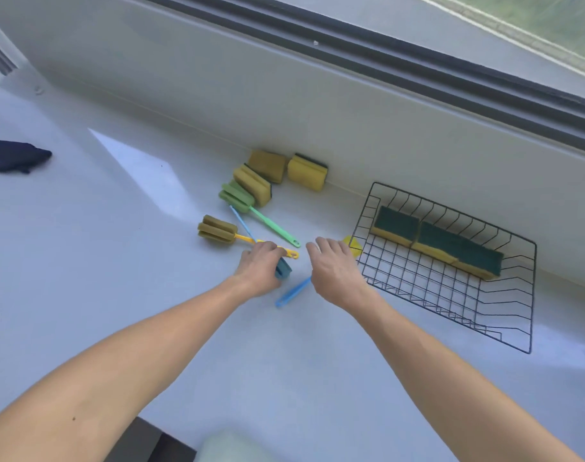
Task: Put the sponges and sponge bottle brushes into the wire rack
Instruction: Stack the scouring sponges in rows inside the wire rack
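Observation:
The black wire rack [504,331] lies at the right, with green-topped yellow sponges [438,241] in a row along its far side. My left hand [259,270] is closed on the teal head of a bottle brush [283,269], whose thin blue handle [241,225] points away. My right hand [334,271] grips a blue-handled brush [293,291] whose yellow head [350,244] is at the rack's left edge. On the counter lie a yellow-handled brush [217,230], a green brush [237,197] and three yellow sponges [306,173] by the wall.
The white counter [117,261] ends at a low wall [318,111] under a window, right behind the sponges and rack. A dark blue cloth [11,156] lies at the far left. A pale object [231,448] sits at the near edge.

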